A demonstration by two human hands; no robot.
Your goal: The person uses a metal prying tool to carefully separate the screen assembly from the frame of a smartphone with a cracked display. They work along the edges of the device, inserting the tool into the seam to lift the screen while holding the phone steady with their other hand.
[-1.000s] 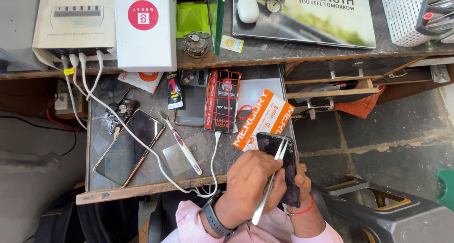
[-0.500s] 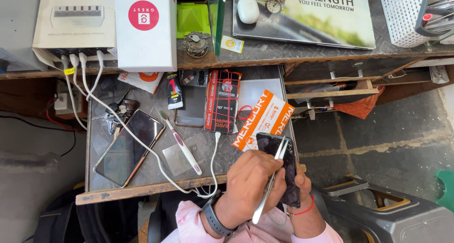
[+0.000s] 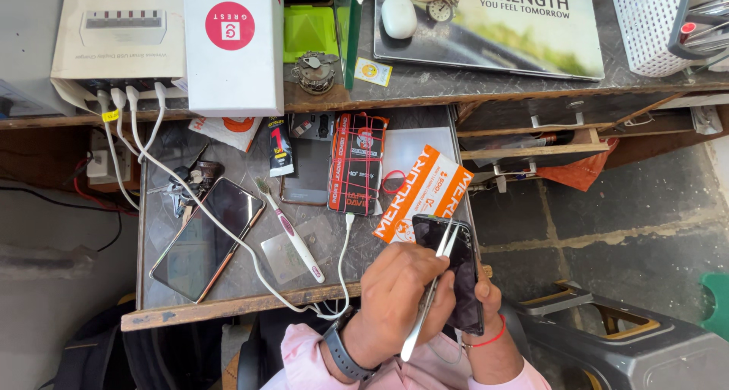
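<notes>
My left hand [image 3: 399, 295], with a dark watch on its wrist, grips a pair of silver tweezers [image 3: 429, 299]. The tweezer tips rest on the upper part of a dark smartphone [image 3: 458, 265]. My right hand [image 3: 486, 314], with a red thread at the wrist, holds that phone from below and behind, thumb on its right edge. Both hands are just off the front right corner of a small worktable [image 3: 228, 306]. Most of the right hand is hidden by the phone.
On the worktable lie another smartphone [image 3: 206, 238], a toothbrush [image 3: 288, 230], a white charging cable [image 3: 228, 238], an orange packet [image 3: 422, 192], a red-and-black packet [image 3: 357, 162] and a tablet-like device [image 3: 307, 173]. Behind are a white box [image 3: 231, 44], a charger hub [image 3: 121, 33] and a white mesh basket [image 3: 653, 22].
</notes>
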